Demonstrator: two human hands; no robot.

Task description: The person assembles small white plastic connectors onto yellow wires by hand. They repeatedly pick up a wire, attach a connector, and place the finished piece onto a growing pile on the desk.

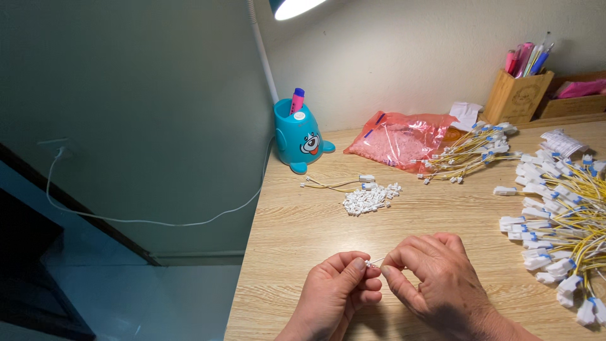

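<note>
A tiny white connector [368, 263] is sitting pinched in the left hand [334, 297], low over the wooden table [297, 233]. The right hand [435, 278] is nipping what seems a thin wire [377, 260] feeding into it. Loose white connectors [371, 197] are lying well beyond; yellow wired bundles [562, 215] are piling up rightward.

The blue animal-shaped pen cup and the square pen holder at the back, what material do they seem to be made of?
The blue pen cup looks like moulded plastic: smooth, evenly coloured, with a soft sheen under the lamp. The square pen holder looks like light wood or bamboo: pale brown, matt, with flat joined sides. The grain is too small to tell which.
</note>
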